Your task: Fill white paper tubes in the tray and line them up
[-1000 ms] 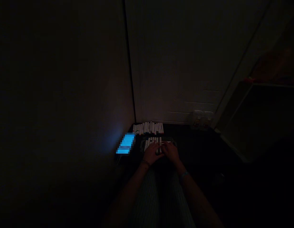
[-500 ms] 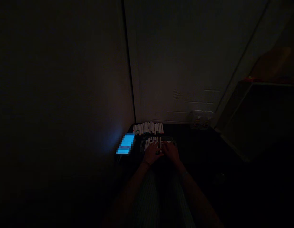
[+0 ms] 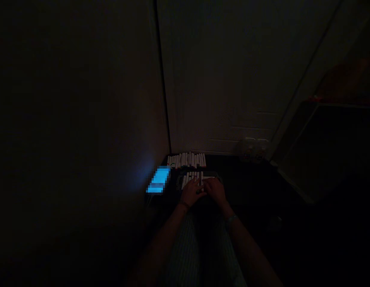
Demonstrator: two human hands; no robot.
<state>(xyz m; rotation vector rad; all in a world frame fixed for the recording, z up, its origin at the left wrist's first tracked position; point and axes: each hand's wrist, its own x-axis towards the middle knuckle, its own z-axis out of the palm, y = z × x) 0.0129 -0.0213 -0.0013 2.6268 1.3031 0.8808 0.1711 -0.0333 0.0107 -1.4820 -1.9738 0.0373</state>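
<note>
In the dim light, a shallow clear case (image 3: pixel 219 175) lies on a dark surface before me, with several white markers (image 3: pixel 189 176) side by side in its left part. My left hand (image 3: pixel 192 193) rests over these markers, fingers spread and thumb stretched to the right. One white marker (image 3: pixel 202 176) stands out between my hands. My right hand (image 3: pixel 216 192) has its fingers bent around the right side of this marker; its fingertips are hard to see in the dark. Behind the case lies a row of white markers (image 3: pixel 186 160), some with coloured ends.
A lit phone (image 3: pixel 158 180), blurred out, leans at the left near the wall. Two clear containers (image 3: pixel 256 150) stand at the back right, against a pale panel (image 3: pixel 232 79). Further right is a dark box-like unit (image 3: pixel 337 139) with a light edge.
Both hands stay nearly where they were over the case, with the marker between them. The picture has become slightly darker.
</note>
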